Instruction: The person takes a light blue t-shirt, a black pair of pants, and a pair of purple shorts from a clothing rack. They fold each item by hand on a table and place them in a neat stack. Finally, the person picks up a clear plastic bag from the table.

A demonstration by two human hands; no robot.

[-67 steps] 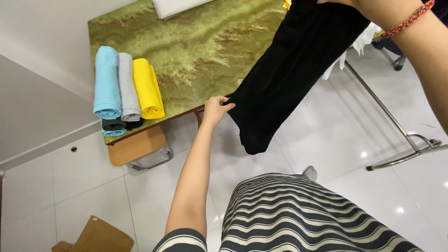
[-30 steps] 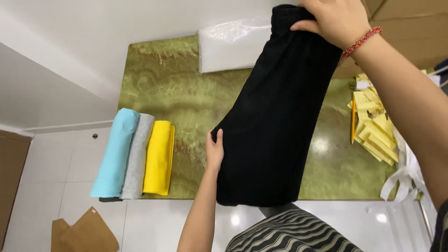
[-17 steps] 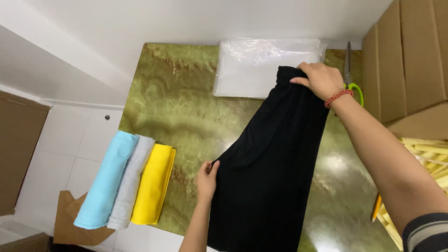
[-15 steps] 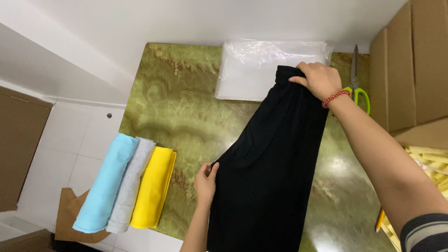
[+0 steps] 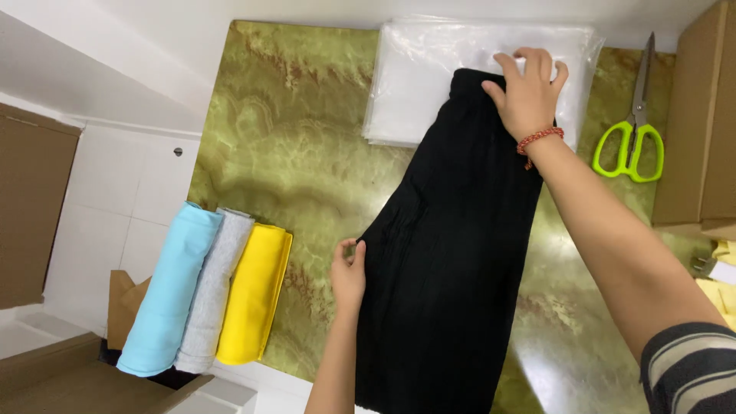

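Head view: a black garment (image 5: 452, 253) lay flat and lengthwise on the green marbled surface (image 5: 291, 153), its far end overlapping a stack of clear plastic bags (image 5: 429, 69) at the far edge. The right hand (image 5: 527, 90) rested on that far end, fingers curled over the cloth and onto the plastic, a red beaded bracelet (image 5: 539, 140) at the wrist. The left hand (image 5: 349, 272) pinched the garment's left edge about midway along. To the left, three rolled cloths lay side by side, touching: light blue (image 5: 170, 291), grey (image 5: 213, 291), yellow (image 5: 255, 295). Green-handled scissors (image 5: 632, 123) lay to the right of the plastic, near a cardboard box (image 5: 701, 115). Garment's near end ran out of frame.
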